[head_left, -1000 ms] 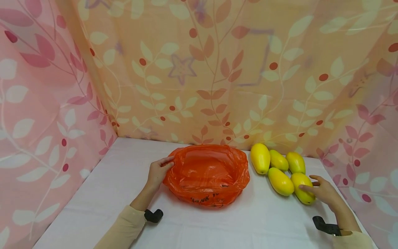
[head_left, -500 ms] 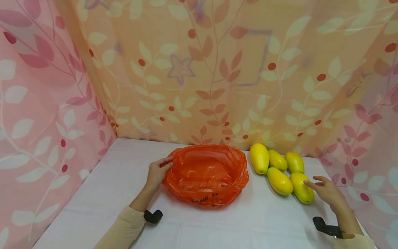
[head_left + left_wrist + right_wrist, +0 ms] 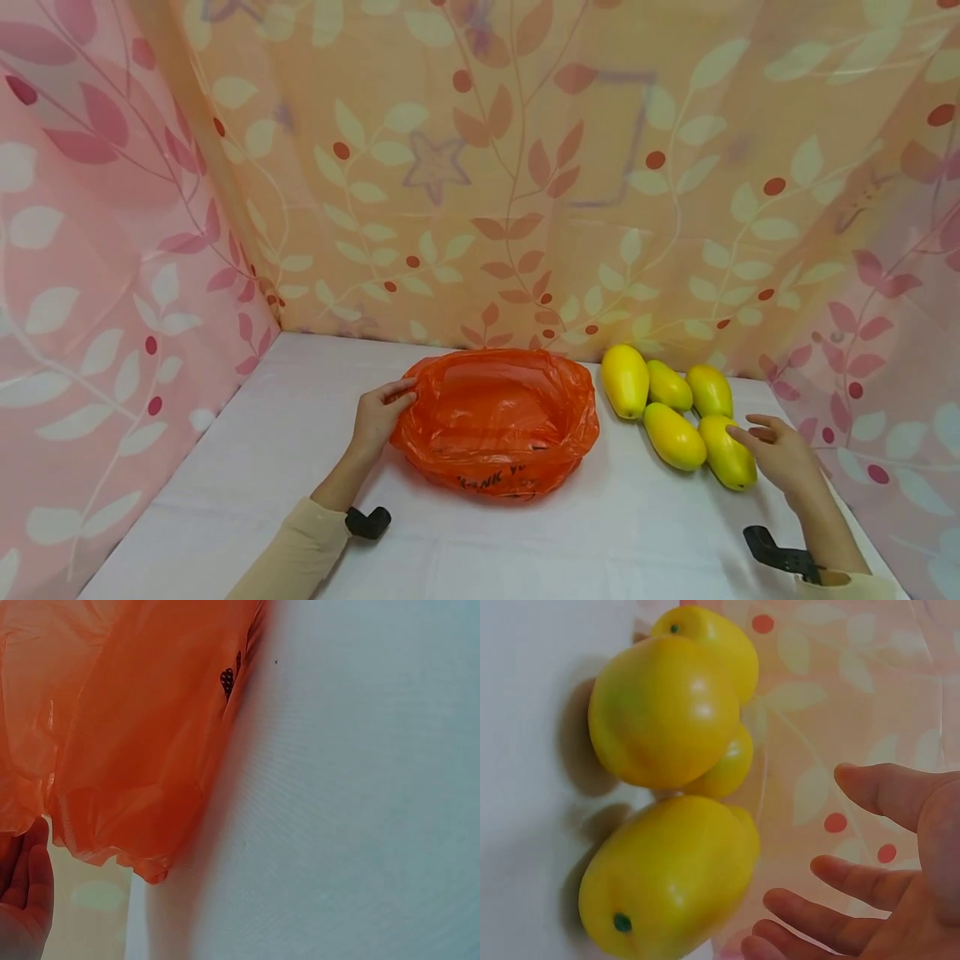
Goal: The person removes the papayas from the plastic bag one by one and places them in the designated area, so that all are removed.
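Note:
An orange-red plastic bag with black lettering stands on the table, its wide mouth facing up. At its left rim my left hand pinches the plastic; in the left wrist view the fingers show at the bag's edge, partly hidden. My right hand hovers just right of the nearest mango, fingers spread and holding nothing. In the right wrist view that mango lies apart from the fingertips. Several other yellow mangoes lie grouped with it, among them the front-left mango and the leftmost mango.
A white cloth covers the table. Behind it hangs a leaf-patterned curtain, with pink patterned sheets at the left and the right. A black camera mount sits on each wrist.
My right hand has drawn slightly up off the nearest mango and shifted a little, its fingers loosely spread. The left hand and the bag stay in place.

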Demonstrator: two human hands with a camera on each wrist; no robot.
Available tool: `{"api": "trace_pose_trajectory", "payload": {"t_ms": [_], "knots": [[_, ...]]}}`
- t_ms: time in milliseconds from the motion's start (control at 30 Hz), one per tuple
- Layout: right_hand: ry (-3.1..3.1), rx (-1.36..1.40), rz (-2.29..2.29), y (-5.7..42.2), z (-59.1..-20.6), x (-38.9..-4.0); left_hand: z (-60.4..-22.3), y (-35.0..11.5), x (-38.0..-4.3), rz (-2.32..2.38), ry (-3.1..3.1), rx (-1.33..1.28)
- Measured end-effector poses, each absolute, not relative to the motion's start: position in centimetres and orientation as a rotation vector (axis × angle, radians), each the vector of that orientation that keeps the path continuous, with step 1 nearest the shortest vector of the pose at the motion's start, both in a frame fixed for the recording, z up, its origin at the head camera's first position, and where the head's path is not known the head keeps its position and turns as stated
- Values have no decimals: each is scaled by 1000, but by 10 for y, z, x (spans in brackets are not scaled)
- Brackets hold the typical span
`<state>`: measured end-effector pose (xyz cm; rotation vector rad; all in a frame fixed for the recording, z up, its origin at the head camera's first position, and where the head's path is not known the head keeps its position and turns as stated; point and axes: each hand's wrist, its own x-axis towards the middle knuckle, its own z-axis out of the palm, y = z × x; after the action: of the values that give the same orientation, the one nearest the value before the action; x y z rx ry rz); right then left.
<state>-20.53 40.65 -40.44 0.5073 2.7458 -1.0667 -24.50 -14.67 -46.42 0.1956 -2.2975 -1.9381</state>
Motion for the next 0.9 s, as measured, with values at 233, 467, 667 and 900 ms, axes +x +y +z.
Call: {"api": "trace_pose_trajectory", "payload": {"t_ms": [233,467,667,900], "knots": [[2792,493,-1127,389,-404,-200,-467,-147,-244,-1949,-2311,213],[2889,378,-1122,371,-403,-195,-466,-147,-244,-1935,-2313,192],[2963,306,-1088,353,-406,-197,-464,-146,-243,-1936,-2306,179],[3015,214,-1065,332,-408,-198,-465,-146,-243,-1921,-2294,154]]}}
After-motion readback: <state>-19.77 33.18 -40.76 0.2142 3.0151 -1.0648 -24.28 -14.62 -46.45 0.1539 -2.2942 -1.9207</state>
